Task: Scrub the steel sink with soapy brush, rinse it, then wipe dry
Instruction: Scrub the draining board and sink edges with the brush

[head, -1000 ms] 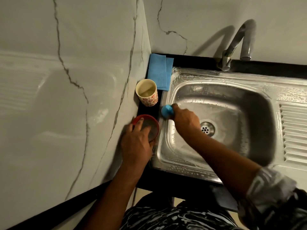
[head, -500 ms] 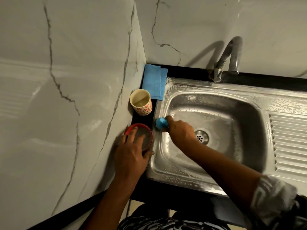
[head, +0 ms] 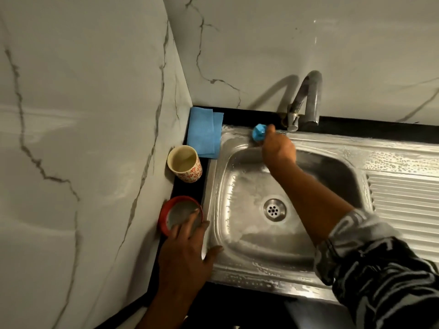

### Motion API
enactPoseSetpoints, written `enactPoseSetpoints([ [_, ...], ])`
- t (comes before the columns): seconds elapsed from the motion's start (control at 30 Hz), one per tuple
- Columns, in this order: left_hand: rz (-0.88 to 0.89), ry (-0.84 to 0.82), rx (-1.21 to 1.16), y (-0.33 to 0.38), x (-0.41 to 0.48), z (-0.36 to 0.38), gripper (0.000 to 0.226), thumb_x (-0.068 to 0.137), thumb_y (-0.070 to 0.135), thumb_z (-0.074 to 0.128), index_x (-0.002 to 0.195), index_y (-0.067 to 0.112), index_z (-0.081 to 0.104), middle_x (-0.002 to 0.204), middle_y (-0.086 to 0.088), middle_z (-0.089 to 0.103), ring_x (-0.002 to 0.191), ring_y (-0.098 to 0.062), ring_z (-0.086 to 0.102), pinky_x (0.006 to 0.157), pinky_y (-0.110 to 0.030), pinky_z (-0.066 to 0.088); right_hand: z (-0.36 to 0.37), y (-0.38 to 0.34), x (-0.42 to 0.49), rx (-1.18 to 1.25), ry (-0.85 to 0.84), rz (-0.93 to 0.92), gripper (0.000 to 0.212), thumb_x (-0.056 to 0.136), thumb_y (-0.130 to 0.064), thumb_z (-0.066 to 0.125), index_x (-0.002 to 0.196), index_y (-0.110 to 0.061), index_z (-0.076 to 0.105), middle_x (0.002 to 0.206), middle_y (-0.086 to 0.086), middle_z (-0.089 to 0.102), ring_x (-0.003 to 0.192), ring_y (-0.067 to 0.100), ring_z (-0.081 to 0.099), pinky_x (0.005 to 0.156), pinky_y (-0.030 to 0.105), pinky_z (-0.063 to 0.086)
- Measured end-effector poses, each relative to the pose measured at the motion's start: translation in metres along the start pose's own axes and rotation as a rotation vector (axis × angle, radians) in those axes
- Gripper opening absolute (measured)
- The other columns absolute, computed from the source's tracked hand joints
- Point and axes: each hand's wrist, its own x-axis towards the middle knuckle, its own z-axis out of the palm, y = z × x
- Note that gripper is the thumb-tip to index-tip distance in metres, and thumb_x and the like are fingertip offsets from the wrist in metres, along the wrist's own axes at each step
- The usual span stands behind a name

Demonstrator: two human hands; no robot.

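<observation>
1. Head view, looking down: two pale, dark-veined marble walls (head: 83, 115) meet in a corner at the far left. A black countertop (head: 356, 128) runs along their foot.
2. Steel sink (head: 237, 269), one, set into the countertop. Its long axis runs left to right, with the basin at the left and the ribbed drainboard (head: 403, 205) at the right. Soap film and bubbles cover the rim and the far edge. The round drain (head: 274, 209) sits mid-basin.
3. Patterned sleeve (head: 380, 269) on the right arm, which crosses the basin from near right to far left.
4. Tap (head: 306, 100), one, curved, standing behind the far rim with its spout turned down.
5. Left hand (head: 187, 255): fingers straight and spread, fingertips resting on the red bowl, thumb lying on the sink's left rim. It grips nothing.
6. Right hand (head: 278, 148): curled around the brush at the far rim, well apart from the left hand.
7. Blue cloth (head: 204, 134), one, folded flat on the countertop in the far-left corner, reaching the sink's edge.
8. Red bowl (head: 162, 217), one, on the countertop just left of the basin, with greyish contents.
9. Patterned cup (head: 190, 174), one, upright between cloth and bowl, holding cloudy liquid.
10. Brush (head: 259, 135), one, blue, on the sink's far rim just left of the tap's base. Its visible end points far left and its bristles are hidden.
</observation>
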Motion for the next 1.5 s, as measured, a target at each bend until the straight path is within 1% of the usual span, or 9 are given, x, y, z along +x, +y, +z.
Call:
enactPoseSetpoints([
  [0.13,0.025,-0.013,-0.004,0.003,0.001,0.002,0.068,0.088,0.076,0.054,0.133,0.029,0.071,0.152,-0.001,0.057,0.126,-0.029,0.056,0.093,-0.044,0.057,0.002,0.011,0.000,-0.044,0.034,0.071,0.039,0.106,-0.020,0.044,0.145,-0.014,0.040,0.120,0.021,0.067,0.108,0.041,0.067,0.088,0.050,0.054],
  [0.37,0.024,-0.051,0.031,0.011,-0.007,0.000,0.068,0.079,0.072,0.076,0.132,0.030,0.070,0.150,-0.001,0.059,0.124,-0.029,0.061,0.088,-0.040,0.059,0.016,-0.052,0.003,0.000,-0.065,-0.085,0.043,0.106,-0.020,0.049,0.145,-0.013,0.036,0.113,0.020,0.066,0.100,0.035,0.068,0.082,0.048,0.059],
  [0.53,0.036,-0.045,0.005,0.005,-0.013,-0.001,0.063,0.083,0.061,0.080,0.134,0.026,0.070,0.153,-0.001,0.057,0.126,-0.026,0.056,0.093,-0.038,0.055,0.016,-0.026,-0.005,0.042,-0.141,-0.115,0.040,0.107,-0.034,0.048,0.142,-0.014,0.045,0.122,0.019,0.066,0.112,0.037,0.065,0.089,0.045,0.053],
  [0.67,0.000,-0.012,-0.012,-0.010,-0.019,-0.004,0.055,0.080,0.043,0.089,0.129,0.023,0.074,0.146,-0.001,0.062,0.120,-0.029,0.061,0.082,-0.040,0.059,0.036,0.010,-0.053,0.136,-0.210,-0.127,0.045,0.104,-0.039,0.053,0.140,-0.014,0.042,0.119,0.019,0.068,0.103,0.037,0.067,0.084,0.046,0.055],
  [0.8,-0.013,0.020,0.001,-0.026,-0.029,-0.004,0.049,0.079,0.020,0.091,0.125,0.020,0.076,0.139,-0.005,0.067,0.109,-0.031,0.069,0.075,-0.042,0.060,0.049,0.032,-0.113,0.341,-0.132,-0.054,0.043,0.103,-0.036,0.059,0.134,-0.011,0.044,0.112,0.024,0.070,0.098,0.044,0.067,0.072,0.038,0.044],
  [0.9,0.001,0.075,-0.010,-0.038,-0.027,0.000,0.037,0.082,0.009,0.086,0.118,0.016,0.078,0.131,-0.006,0.071,0.104,-0.031,0.070,0.079,-0.041,0.059,0.048,0.039,-0.155,0.395,-0.096,-0.073,0.039,0.104,-0.032,0.057,0.133,-0.010,0.043,0.111,0.025,0.070,0.094,0.044,0.068,0.069,0.039,0.049],
  [1.1,0.034,0.102,-0.005,-0.048,-0.009,0.005,0.022,0.093,0.012,0.075,0.115,0.014,0.078,0.127,-0.006,0.071,0.099,-0.030,0.066,0.079,-0.039,0.055,0.038,0.046,-0.191,0.357,0.046,-0.071,0.029,0.104,-0.035,0.053,0.125,-0.016,0.048,0.090,0.014,0.073,0.075,0.040,0.067,0.059,0.039,0.047],
  [1.33,0.064,0.186,-0.028,-0.042,-0.004,0.000,0.021,0.088,0.010,0.078,0.108,0.011,0.078,0.115,-0.008,0.074,0.095,-0.035,0.065,0.077,-0.041,0.053,0.018,0.043,-0.229,0.269,0.127,-0.130,0.034,0.100,-0.040,0.058,0.123,-0.015,0.061,0.096,0.014,0.073,0.089,0.039,0.065,0.073,0.046,0.054],
  [1.5,-0.043,0.218,-0.050,-0.028,-0.024,-0.015,0.032,0.086,0.014,0.082,0.117,0.013,0.077,0.124,-0.006,0.073,0.107,-0.032,0.064,0.084,-0.043,0.055,0.011,0.044,-0.259,0.315,0.104,-0.231,0.028,0.098,-0.037,0.065,0.116,-0.015,0.071,0.099,0.008,0.071,0.086,0.028,0.063,0.070,0.032,0.041],
])
